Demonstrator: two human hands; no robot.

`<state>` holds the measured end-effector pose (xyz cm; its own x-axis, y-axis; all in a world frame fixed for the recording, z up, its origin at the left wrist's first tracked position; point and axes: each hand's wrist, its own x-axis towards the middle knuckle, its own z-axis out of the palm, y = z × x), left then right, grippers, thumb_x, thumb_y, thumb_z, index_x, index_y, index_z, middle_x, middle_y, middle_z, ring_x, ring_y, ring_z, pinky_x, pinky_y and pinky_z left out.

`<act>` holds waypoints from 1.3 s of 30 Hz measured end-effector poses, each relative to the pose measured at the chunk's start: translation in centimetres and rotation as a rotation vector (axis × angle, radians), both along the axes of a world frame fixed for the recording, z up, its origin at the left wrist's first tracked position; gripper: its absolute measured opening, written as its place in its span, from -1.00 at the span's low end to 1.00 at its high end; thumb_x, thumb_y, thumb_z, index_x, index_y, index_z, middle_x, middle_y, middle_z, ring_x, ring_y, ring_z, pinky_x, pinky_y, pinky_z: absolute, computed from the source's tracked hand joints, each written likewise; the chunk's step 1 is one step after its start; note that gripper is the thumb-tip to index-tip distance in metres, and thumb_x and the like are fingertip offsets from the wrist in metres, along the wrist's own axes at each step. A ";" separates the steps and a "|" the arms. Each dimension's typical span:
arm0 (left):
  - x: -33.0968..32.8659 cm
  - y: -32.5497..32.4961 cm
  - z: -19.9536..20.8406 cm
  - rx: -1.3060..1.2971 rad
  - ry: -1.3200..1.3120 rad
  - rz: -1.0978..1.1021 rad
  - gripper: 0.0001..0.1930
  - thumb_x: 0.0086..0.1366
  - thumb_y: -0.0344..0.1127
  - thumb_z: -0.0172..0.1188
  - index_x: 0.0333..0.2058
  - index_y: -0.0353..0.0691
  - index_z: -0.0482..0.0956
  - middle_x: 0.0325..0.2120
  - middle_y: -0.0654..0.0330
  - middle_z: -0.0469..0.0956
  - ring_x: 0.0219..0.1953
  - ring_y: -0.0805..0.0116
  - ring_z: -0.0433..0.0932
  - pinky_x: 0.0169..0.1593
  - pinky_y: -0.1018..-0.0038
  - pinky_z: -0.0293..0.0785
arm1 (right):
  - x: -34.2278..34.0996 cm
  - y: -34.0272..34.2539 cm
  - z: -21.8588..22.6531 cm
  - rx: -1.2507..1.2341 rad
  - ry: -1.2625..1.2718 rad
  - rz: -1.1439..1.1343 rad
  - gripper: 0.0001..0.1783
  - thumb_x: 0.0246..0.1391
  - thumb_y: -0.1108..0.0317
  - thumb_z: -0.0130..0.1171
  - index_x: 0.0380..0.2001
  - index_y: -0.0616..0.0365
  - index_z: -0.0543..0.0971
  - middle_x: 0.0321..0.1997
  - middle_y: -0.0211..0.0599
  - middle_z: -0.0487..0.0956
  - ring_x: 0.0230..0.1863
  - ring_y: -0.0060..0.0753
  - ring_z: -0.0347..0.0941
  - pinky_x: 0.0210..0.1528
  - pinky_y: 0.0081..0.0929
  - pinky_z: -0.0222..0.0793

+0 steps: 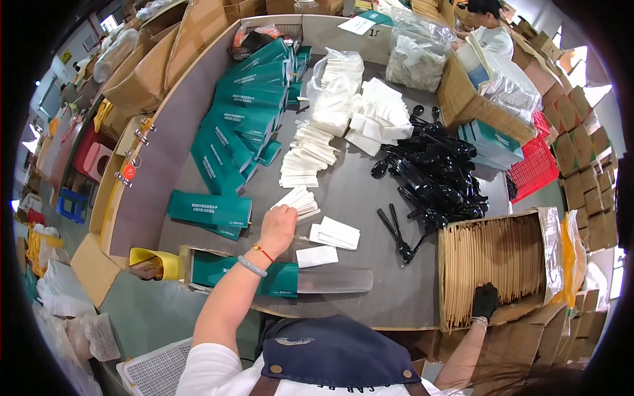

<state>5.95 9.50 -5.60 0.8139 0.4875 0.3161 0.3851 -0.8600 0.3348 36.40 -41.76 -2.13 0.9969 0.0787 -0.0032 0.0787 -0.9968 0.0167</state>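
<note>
My left hand (279,229), bare with a bracelet and a red cord at the wrist, is closed with its fingertips on a small fanned pile of folded white napkins (298,200). Below it, a green printed pouch (281,278) lies by the front edge, with a clear plastic sleeve (335,281) stretching to its right. Two small white stacks (335,233) lie beside my left hand. My right hand (485,301), in a black glove, reaches into a carton of wooden chopsticks (492,261). Its fingertips are down among the sticks and hidden.
Black plastic spoons (432,175) are heaped at centre right. Green pouches (231,125) fan out along the left wall, near more white napkins (307,155). A cardboard box (472,99) and red basket (531,168) stand at right. Another person (492,33) is at the far right.
</note>
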 end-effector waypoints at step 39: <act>-6.3 -12.2 4.5 -0.065 0.094 -0.256 -0.88 0.04 -0.34 0.23 -0.38 0.00 0.60 -0.36 0.42 0.49 -0.27 0.35 0.41 -0.20 0.36 0.24 | -6.2 25.8 -0.2 0.314 0.267 0.540 -0.72 0.01 0.10 0.21 -0.36 0.07 0.63 -0.35 -0.14 0.60 -0.27 -0.02 0.55 -0.22 -0.15 0.46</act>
